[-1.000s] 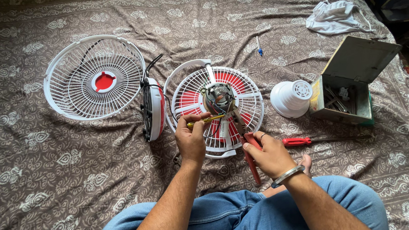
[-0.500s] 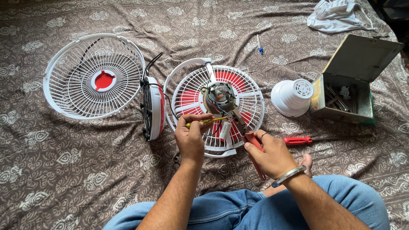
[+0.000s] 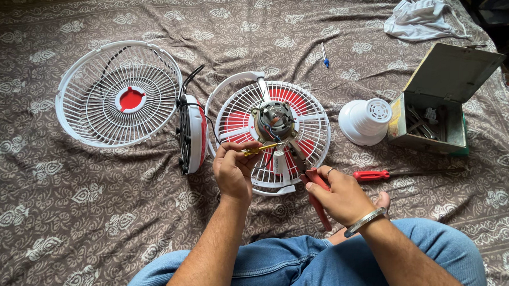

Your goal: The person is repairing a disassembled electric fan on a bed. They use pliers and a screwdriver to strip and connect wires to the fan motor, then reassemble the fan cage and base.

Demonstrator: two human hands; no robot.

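Working on the exposed motor [image 3: 275,116] at the hub of the rear grille [image 3: 269,132], which is lying flat on the patterned bedsheet [image 3: 62,220] just ahead of the knees. The left hand [image 3: 234,169] is closing on a yellow-handled tool [image 3: 260,149], tip aimed at the motor wiring. The right hand [image 3: 338,193] is gripping red-handled pliers [image 3: 310,180], their nose meeting the motor's lower edge. The step in hand appears to be wiring work — the next move is calling for a steady grip. The motor is sitting uncovered — windings and coloured leads showing. The front grille [image 3: 119,94] is lying to the left.
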